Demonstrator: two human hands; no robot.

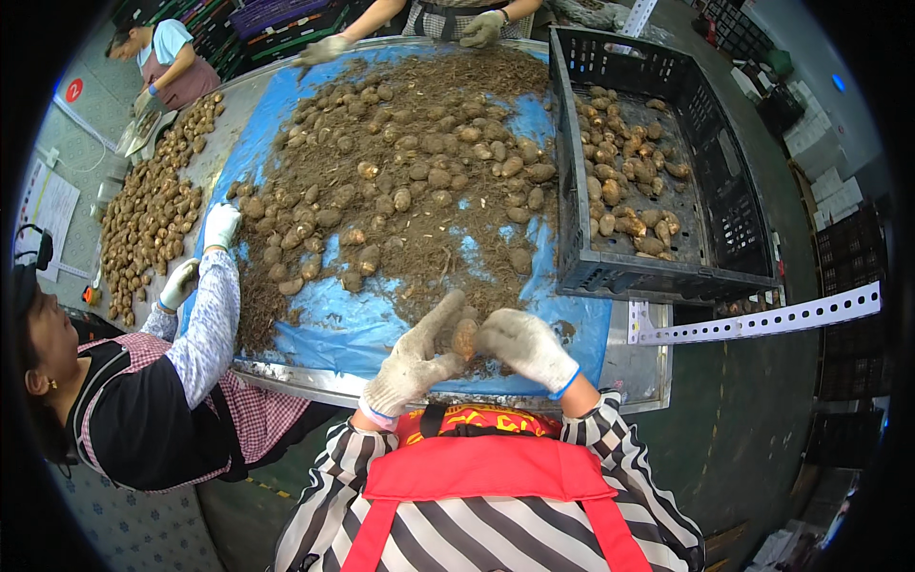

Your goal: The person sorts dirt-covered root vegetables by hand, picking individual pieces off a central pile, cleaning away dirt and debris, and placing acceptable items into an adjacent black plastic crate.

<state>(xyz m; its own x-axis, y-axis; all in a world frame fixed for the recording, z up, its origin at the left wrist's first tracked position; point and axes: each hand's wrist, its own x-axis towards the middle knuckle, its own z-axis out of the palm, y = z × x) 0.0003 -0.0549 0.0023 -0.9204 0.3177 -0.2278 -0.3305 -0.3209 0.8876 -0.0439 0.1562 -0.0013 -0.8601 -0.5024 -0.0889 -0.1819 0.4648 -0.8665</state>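
Observation:
A small brown taro corm (465, 338) sits between my two hands, near the front edge of the table. My left hand (414, 361), in a soil-stained knit glove, cradles it between the fingers and the thumb. From the right, the bent fingers of my right hand (530, 350), gloved too, meet the corm's side; the palm faces down, so its grip is partly hidden. Just beyond lies a heap of taro corms (429, 154) mixed with loose soil and root fibres, spread over a blue plastic sheet (343, 325).
A black plastic crate (665, 275) holding loose corms stands at the right. A white perforated metal bar (765, 322) juts out below it. Cleaner corms (154, 229) are piled at the left. One co-worker (164, 386) reaches in from the left; another person's gloved hands (482, 28) are opposite.

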